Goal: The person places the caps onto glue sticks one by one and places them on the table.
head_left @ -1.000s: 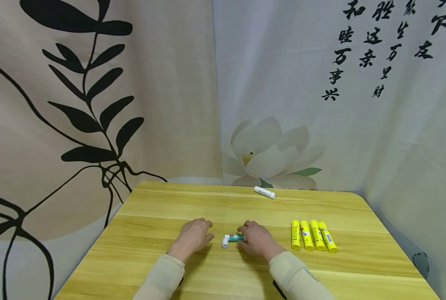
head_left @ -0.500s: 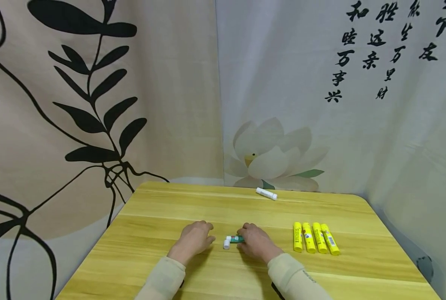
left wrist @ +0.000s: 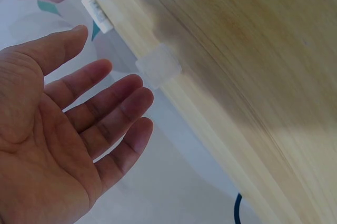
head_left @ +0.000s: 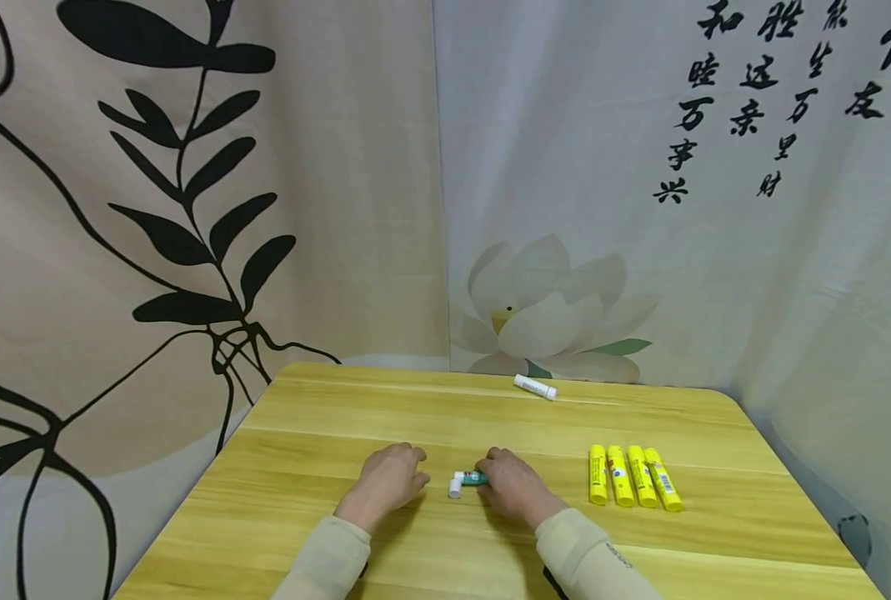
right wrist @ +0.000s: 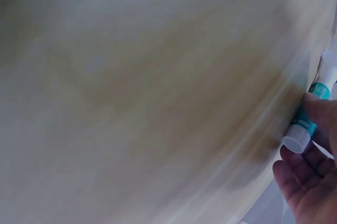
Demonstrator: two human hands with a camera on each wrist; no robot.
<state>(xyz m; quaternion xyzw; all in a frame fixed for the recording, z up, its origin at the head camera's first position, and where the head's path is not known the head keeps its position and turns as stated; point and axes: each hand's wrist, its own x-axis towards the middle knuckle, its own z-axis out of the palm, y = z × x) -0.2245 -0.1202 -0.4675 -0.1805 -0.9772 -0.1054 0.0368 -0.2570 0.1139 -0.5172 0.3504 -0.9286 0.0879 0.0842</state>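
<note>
My right hand (head_left: 518, 485) pinches a green glue stick (head_left: 476, 478) with white ends, lying sideways low over the table. In the right wrist view the thumb rests along the green label of the glue stick (right wrist: 305, 113), and the other fingers curl below it. A small white cap-like piece (head_left: 455, 488) sits at the stick's left end. To the left of it, my left hand (head_left: 387, 481) holds nothing. Its fingers (left wrist: 113, 111) are loosely spread and relaxed in the left wrist view, the palm showing.
Several yellow glue sticks (head_left: 631, 477) lie in a row on the wooden table (head_left: 325, 417), right of my right hand. A white stick (head_left: 535, 387) lies near the far edge. Printed curtains (head_left: 370, 183) hang behind the table.
The head view has shifted slightly, so the table and everything on it appear a little further right. Both hands and the green glue stick keep nearly the same places.
</note>
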